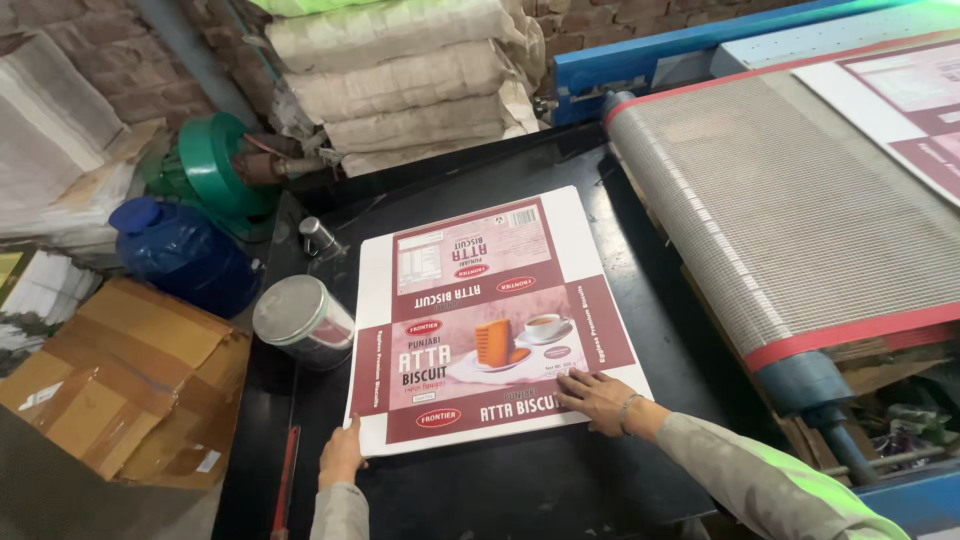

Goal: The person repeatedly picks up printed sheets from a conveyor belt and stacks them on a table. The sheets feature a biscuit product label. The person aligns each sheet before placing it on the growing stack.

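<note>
Head view shows a printed carton sheet [492, 320], flat and unfolded, lying on the dark bench [520, 490] toward its near edge. The sheet is thin glossy card, white-bordered with maroon and pink panels and a picture of biscuits and a cup. The left hand [340, 455] holds the sheet's near-left corner, fingers closed over its edge. The right hand [598, 398] lies flat, fingers spread and pressing down on the near-right part of the sheet; it grips nothing.

Judgement: the sheet is being squared or steadied on the bench. Any further move calls for an even hold at both near corners, as such card creases easily.

Surroundings: a round metal tin [303, 320] with a ribbed lid stands just beside the sheet's left edge. A mesh conveyor belt [780, 210], red-edged over a blue roller, runs along the bench's right side and carries another printed sheet [905, 95]. Stacked sacks [400, 80] lie beyond the far edge; flattened cardboard [130, 380] and a blue drum [185, 255] sit to the left.
</note>
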